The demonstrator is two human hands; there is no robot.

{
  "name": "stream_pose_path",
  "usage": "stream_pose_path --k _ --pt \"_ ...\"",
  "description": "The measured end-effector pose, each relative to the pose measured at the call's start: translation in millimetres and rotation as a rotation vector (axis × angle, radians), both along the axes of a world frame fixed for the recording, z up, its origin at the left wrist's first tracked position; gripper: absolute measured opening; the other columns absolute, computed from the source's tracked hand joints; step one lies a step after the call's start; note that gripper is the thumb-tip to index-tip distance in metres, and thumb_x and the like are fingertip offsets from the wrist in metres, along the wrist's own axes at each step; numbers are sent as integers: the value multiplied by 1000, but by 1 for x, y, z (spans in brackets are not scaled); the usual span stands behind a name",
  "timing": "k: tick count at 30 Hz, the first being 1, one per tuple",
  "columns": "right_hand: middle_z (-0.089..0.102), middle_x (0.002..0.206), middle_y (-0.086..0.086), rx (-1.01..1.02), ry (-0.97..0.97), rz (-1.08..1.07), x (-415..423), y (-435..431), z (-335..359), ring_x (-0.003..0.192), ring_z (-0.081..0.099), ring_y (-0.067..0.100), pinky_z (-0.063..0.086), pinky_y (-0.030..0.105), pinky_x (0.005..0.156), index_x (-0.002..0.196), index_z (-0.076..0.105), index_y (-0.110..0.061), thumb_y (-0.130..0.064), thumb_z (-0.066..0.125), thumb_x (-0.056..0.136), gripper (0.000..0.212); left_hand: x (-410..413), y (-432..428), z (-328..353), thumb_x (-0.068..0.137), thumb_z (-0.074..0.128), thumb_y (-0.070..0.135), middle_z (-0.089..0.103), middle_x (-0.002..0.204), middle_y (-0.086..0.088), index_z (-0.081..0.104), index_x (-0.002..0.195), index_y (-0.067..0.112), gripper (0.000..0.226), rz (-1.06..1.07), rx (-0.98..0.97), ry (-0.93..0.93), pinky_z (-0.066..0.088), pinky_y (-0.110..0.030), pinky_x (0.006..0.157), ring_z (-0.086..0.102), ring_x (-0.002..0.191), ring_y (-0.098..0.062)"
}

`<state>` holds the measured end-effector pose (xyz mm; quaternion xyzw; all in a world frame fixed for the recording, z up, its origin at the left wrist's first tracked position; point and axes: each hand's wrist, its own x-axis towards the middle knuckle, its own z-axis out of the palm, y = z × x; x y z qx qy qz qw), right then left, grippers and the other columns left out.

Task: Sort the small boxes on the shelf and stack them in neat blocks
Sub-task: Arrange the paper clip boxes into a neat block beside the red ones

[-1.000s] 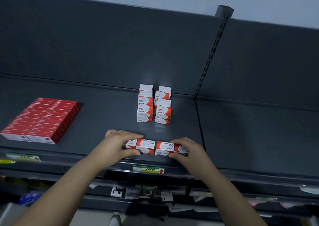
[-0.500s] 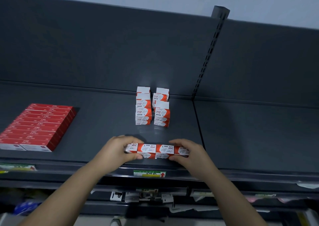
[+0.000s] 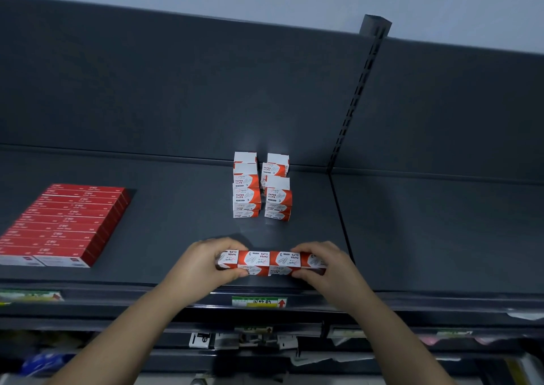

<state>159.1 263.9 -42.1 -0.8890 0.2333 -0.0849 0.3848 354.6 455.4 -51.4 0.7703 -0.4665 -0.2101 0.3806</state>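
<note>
The row of paper clip boxes lies with its long axis from left to right, parallel to the front edge of the shelf. The boxes are red and white and stand end to end with no gap between them. The print on the top faces is upside down for the viewer, while the words on the front face read the normal way. The row is near the front edge of the shelf, in the middle of the view; whether it rests on the shelf or is a little lifted, I cannot tell.

The row is between the two hands. The left hand closes round the left end, with the fingers curled over the top and the thumb on the front face. The right hand holds the right end in the same way — fingers above, thumb in front. Both hands press toward each other along the row.

Behind the row, well apart from it and near the back wall, stand two stacks of paper clip boxes, just beside each other. Far to the left lies a flat block of red boxes. A green and yellow price label sits on the shelf front, below the row.
</note>
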Motion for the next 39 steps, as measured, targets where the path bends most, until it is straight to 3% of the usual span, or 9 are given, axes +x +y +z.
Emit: stream_pose_path --k 3,5,8,10,15,18,24,35,39 --pt "53 105 -37 -64 34 30 2 0 3 111 47 -1 40 36 104 101 54 -58 -31 77 82 40 1 1 2 74 82 31 67 97 30 64 96 44 31 -32 0 -43 54 -24 79 65 88 4" --pt "53 105 -40 -109 107 63 3 -2 8 113 39 -10 28 37 110 102 51 -59 -40 75 82 36 1 2 3 74 72 56 64 97 34 61 100 46 30 -49 24 -201 48 -26 87 61 90 8" --pt "54 109 -36 -16 187 58 4 -10 17 117 32 -16 23 31 111 108 51 -63 -64 70 74 38 4 5 7 72 48 83 55 107 38 57 118 45 61 -33 48 -323 36 -29 100 53 103 12" --pt "58 115 -35 88 106 1 8 -17 25 121 42 -10 33 34 111 113 56 -59 -76 63 70 47 12 5 14 76 47 79 56 111 34 59 118 42 57 38 -35 -236 41 -32 98 56 105 6" --pt "62 117 -19 77 -5 -154 41 -35 43 112 56 -2 45 32 105 116 63 -34 -34 68 90 26 49 -16 29 79 67 51 62 107 21 63 113 33 39 185 -104 -187 47 -28 92 59 98 2" --pt "57 127 -9 -12 43 -164 68 -39 45 114 54 6 45 29 102 128 57 -29 -30 67 91 39 67 -37 33 81 75 34 58 110 14 59 122 29 44 163 -40 -211 47 -32 93 58 98 -6" --pt "35 151 -8 -235 242 -140 102 -32 34 135 38 19 26 48 112 148 29 -43 -43 60 93 63 79 -61 14 84 71 42 47 134 10 53 137 37 56 55 122 -326 41 -37 106 47 125 -10" --pt "44 135 -13 -361 185 -176 97 -23 29 126 40 12 20 37 107 129 49 -38 -37 71 86 49 81 -50 -3 79 78 21 54 122 16 67 116 30 39 33 -122 -295 44 -45 102 54 116 -9" --pt "50 129 -15 -306 177 -158 92 -22 31 122 43 11 23 34 102 123 48 -40 -35 72 85 45 78 -51 4 78 77 15 54 118 16 61 120 31 47 8 -153 -205 45 -29 100 53 112 0"
